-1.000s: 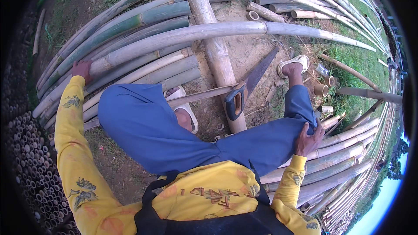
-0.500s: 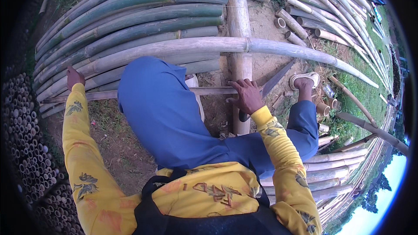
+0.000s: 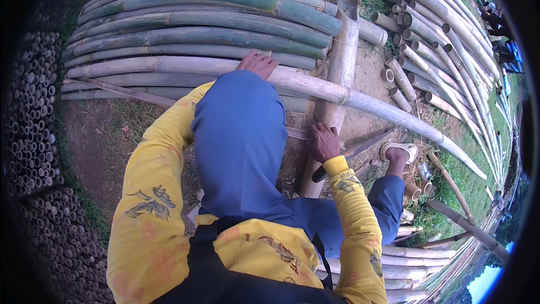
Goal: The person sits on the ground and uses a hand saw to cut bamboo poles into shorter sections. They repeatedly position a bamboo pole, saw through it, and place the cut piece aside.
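My left hand [image 3: 259, 65] lies over a long pale bamboo pole [image 3: 304, 84], just beyond my raised knee, its fingers curled across the top. That pole crosses a thick bamboo post [image 3: 343, 56] lying on the ground. My right hand [image 3: 325, 142] is closed over the right end of a thin bamboo strip [image 3: 140, 94] at the post. The strip runs left, passing behind my knee. Beside and under my right hand is a saw [image 3: 365, 143], its dark handle below my wrist and its blade slanting away right. Whether my palm also grips that handle is hidden.
Greenish bamboo poles [image 3: 225, 19] lie side by side at the far left. Cut bamboo lengths [image 3: 439, 28] are heaped at the far right. Stacked bamboo pieces [image 3: 34, 107] line the left edge. My shod foot [image 3: 399, 153] stands right of the saw; more poles [image 3: 416, 262] lie nearer.
My left hand has left the far-left end of the strip and come right, onto the pale pole beyond my knee. The view has tilted; my right hand stays at the strip's end.
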`<state>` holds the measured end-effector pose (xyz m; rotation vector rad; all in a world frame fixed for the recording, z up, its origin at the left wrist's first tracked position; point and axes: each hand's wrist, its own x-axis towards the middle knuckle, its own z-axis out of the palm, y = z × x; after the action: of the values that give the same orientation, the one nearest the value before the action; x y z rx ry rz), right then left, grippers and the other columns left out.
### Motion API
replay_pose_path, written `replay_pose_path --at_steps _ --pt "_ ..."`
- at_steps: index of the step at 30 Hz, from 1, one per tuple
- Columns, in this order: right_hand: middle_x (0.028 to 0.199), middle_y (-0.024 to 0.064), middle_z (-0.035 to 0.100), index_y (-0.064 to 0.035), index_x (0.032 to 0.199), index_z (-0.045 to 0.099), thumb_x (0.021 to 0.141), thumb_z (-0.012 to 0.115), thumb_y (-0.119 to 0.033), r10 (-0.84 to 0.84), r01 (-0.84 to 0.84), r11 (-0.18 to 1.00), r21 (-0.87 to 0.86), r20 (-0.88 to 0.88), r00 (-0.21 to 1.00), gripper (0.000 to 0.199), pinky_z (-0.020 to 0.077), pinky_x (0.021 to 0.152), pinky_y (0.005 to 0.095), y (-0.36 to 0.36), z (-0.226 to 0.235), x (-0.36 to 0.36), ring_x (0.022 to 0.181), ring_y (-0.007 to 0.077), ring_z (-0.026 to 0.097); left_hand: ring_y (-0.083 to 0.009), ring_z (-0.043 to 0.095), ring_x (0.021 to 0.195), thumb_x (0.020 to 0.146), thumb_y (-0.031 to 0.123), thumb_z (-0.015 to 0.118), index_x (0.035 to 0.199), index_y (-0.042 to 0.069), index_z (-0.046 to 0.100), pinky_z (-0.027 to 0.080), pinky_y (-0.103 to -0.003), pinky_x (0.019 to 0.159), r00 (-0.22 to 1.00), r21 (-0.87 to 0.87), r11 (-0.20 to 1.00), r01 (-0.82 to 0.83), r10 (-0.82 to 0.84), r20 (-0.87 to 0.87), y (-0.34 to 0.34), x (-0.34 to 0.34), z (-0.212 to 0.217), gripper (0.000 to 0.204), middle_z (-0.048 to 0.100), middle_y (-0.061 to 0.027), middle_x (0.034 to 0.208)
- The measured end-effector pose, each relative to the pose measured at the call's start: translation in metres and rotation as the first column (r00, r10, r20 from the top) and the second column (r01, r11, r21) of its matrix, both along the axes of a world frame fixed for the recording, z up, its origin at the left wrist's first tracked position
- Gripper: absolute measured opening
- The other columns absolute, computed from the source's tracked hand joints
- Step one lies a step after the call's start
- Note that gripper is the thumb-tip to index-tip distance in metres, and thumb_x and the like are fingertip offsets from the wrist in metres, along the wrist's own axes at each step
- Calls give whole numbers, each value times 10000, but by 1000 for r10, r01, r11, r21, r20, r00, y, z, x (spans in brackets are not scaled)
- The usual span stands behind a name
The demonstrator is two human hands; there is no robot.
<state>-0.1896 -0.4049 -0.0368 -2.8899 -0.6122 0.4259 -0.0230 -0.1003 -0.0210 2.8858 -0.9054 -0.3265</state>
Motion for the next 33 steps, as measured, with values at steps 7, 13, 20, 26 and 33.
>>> replay_pose_path --at_steps 7,13,20,26,33 --pt "990 169 690 -74 1053 660 877 742 -325 -103 144 946 291 -151 983 318 539 785 508 2 32 12 896 421 680 -329 625 1222 727 356 863 1218 78 584 298 -521 1192 987 43 999 -6 13 -158 4 22 4 629 690 -159 1169" --pt "912 153 717 -67 1047 651 869 749 -296 16 12 928 373 -73 997 307 550 711 503 26 53 19 815 400 704 -256 590 1277 740 403 844 1322 129 561 298 -504 1184 996 248 966 -72 82 -32 90 31 12 703 678 -72 1256" --pt "955 255 708 -29 1136 635 813 660 -101 104 -64 912 406 -78 992 332 549 749 539 62 39 51 830 490 675 -287 522 1307 808 460 801 1395 140 536 336 -472 1132 904 -67 923 -379 385 186 149 -8 18 719 567 -87 1420" --pt "991 317 676 11 1128 637 827 672 -133 111 88 622 778 -199 974 336 520 785 557 67 -2 61 941 538 634 -305 629 1092 940 594 614 1070 87 747 410 -438 1023 817 58 820 -569 572 -72 201 -41 74 540 712 -137 1121" --pt "889 250 709 -12 1017 689 782 792 -233 8 20 872 489 -54 999 339 541 788 516 77 96 80 879 474 677 -407 665 879 1003 585 487 789 64 761 484 -506 875 849 31 849 -528 528 22 207 -51 72 627 704 -212 796"
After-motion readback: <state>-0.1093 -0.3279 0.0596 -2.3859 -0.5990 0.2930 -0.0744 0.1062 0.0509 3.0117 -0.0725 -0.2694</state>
